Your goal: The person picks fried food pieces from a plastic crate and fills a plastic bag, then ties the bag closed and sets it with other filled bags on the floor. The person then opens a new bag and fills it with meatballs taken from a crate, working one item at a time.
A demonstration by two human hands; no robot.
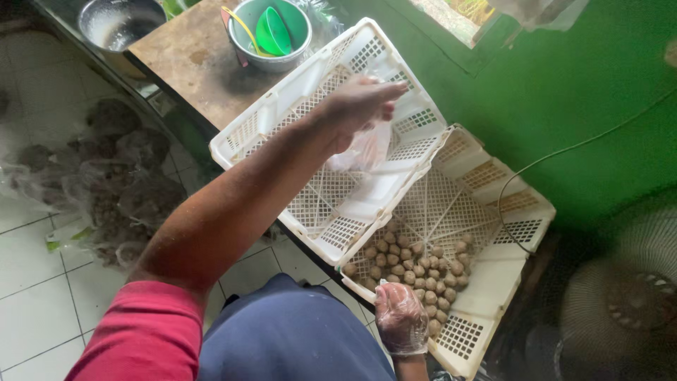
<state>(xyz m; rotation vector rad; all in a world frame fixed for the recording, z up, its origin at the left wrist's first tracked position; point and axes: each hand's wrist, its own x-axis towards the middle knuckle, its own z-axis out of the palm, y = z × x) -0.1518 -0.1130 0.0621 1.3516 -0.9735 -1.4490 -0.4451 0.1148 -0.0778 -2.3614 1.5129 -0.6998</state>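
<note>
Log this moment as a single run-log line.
left hand: holds clear plastic bag over empty white crate | right hand: gloved, on meatballs in lower crate

Thin clear plastic bag point(367, 149) dangles limp over the empty white crate point(310, 106); small brownish meatballs point(416, 264) lie heaped in the lower white crate point(493, 275).

I count two white plastic crates: an upper one point(282, 116) and a lower one point(493, 282). The lower one holds a heap of small brown balls point(412, 264), roughly forty, too crowded for me to count exactly. I see two metal bowls point(271, 56) point(120, 21), one green scoop point(271, 32), one clear bag point(367, 148) and one fan point(627, 296).
</note>
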